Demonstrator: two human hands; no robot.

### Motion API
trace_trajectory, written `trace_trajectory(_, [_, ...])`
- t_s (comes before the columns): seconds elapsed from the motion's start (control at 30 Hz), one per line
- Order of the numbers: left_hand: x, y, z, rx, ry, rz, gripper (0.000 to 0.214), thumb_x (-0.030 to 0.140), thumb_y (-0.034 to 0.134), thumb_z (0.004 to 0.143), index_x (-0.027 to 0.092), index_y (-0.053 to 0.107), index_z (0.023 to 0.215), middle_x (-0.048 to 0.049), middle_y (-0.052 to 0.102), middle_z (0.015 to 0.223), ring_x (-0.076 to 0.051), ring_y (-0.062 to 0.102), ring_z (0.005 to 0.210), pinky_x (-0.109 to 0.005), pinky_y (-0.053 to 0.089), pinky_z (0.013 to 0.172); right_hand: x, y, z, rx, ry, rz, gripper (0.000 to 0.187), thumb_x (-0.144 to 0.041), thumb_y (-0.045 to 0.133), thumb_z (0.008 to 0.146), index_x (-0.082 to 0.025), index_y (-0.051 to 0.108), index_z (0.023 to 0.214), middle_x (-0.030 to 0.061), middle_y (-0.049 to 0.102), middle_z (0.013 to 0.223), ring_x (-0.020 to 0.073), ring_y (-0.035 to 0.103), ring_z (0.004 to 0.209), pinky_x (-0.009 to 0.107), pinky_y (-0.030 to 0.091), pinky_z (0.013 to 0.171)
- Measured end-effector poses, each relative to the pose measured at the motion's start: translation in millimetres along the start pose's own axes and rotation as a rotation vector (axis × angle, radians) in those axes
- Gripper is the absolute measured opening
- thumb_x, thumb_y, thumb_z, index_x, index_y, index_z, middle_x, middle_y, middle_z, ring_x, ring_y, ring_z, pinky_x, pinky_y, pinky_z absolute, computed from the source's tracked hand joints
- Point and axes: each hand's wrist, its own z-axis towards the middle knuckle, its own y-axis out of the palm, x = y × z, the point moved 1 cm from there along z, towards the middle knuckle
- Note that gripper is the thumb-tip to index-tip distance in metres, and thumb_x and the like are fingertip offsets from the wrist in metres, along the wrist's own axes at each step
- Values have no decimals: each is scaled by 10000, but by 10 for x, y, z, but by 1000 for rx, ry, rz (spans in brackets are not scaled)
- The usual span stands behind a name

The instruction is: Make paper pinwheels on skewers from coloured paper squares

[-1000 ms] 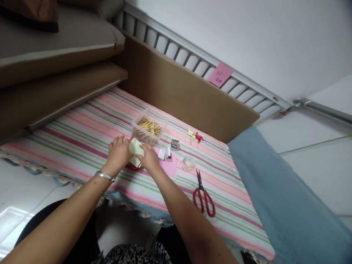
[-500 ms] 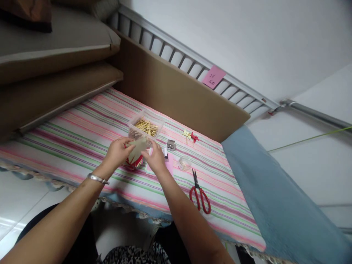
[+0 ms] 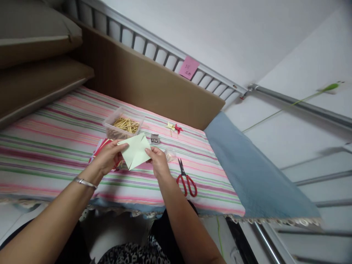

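A pale green paper square [image 3: 136,149], slit in from its corners, is held up flat between my two hands. My left hand [image 3: 110,156] pinches its left side, thumb on top. On the right side, my right hand [image 3: 158,160] grips the edge between thumb and fingers. Beneath and left of the paper lies a stack of red and pale paper pieces [image 3: 100,147], partly hidden by my left hand. Just behind the paper stands a clear plastic box [image 3: 108,130] holding many thin wooden sticks [image 3: 127,125]. A small open box of metal bits [image 3: 154,139] sits beyond my right hand.
Red-handled scissors [image 3: 187,181] lie right of my right hand, near a small clear round container [image 3: 170,155]. Two small paper pinwheels, one yellow [image 3: 171,126] and one red [image 3: 178,129], lie farther back. A brown board [image 3: 154,77] borders the striped cloth [image 3: 217,190].
The green paper, earlier tilted and seen at an angle, now lies spread flat between my hands. The view has shifted to the right.
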Motion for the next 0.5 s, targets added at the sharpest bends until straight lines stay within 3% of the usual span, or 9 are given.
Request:
trace_trajectory(0.13, [-201,215,-24,36,-16,-205,198,233,725,731,176,710,920,-62,758,884,-186,704,741,-260,587,611,26,-25,-10,119,-84,-12,255,-415,672,693,-175,611,750,-36,599,638,94,517,550,211,413,526])
trace_trajectory(0.23, [-298,334,-42,29,-14,-167,219,161,745,694,148,716,911,-72,767,858,-191,708,743,-245,590,650,57,39,-23,151,-122,-75,269,-435,626,731,-170,616,775,-39,599,632,94,520,543,213,423,527])
trace_trajectory(0.33, [-318,322,-15,96,2,-77,225,99,752,659,130,710,878,-54,766,805,-165,692,654,-210,570,566,68,0,-46,136,-130,-205,279,-419,607,767,-162,660,864,-16,652,686,117,579,585,228,466,556])
trace_trajectory(0.4, [-300,252,34,182,6,-25,219,84,736,668,135,704,879,-28,758,765,-150,666,570,-208,543,473,50,-210,-88,132,-120,-374,267,-370,644,762,-178,684,943,2,700,790,139,634,688,248,506,647])
trace_trajectory(0.5, [-252,134,101,247,30,-11,226,59,717,674,129,697,889,-32,759,794,-149,666,581,-220,557,498,14,-812,-264,211,-69,-702,278,-251,693,736,-209,693,1011,41,703,1054,178,640,949,293,476,881])
